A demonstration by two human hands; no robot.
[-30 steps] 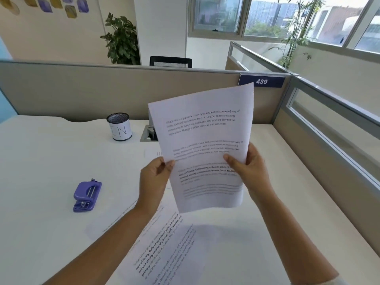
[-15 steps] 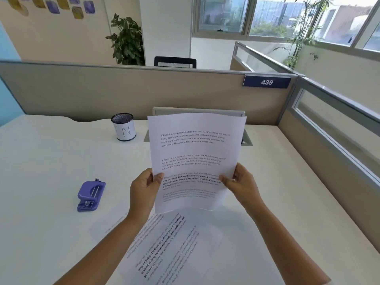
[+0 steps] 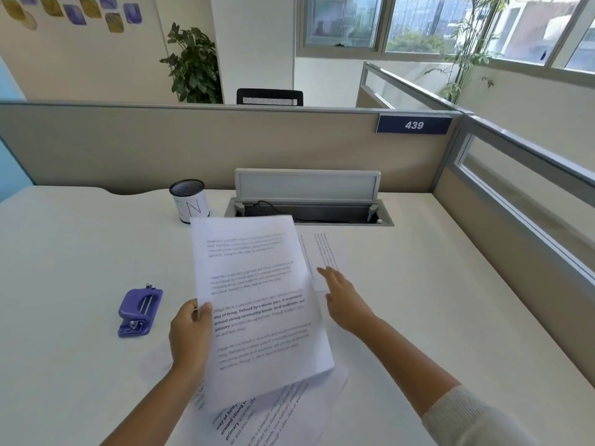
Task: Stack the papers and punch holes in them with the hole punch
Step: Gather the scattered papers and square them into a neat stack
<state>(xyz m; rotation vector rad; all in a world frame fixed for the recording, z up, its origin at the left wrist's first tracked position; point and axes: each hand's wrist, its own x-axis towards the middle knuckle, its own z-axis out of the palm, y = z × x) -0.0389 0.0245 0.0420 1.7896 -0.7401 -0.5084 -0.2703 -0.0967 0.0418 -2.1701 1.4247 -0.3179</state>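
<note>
Fingers (image 3: 203, 312) of left hand (image 3: 190, 336) pinch sheet (image 3: 257, 304) at left edge, above table (image 3: 64, 268). Right hand (image 3: 343, 300) relaxed, empty, apparently reaching far sheet (image 3: 323, 255). Paper light, floppy: support by edges. Hole punch (image 3: 139, 312) left, untouched.

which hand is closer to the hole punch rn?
Left. The left hand grips the held sheet just right of the purple hole punch. The right hand reaches toward another sheet, beyond the held sheet.
</note>
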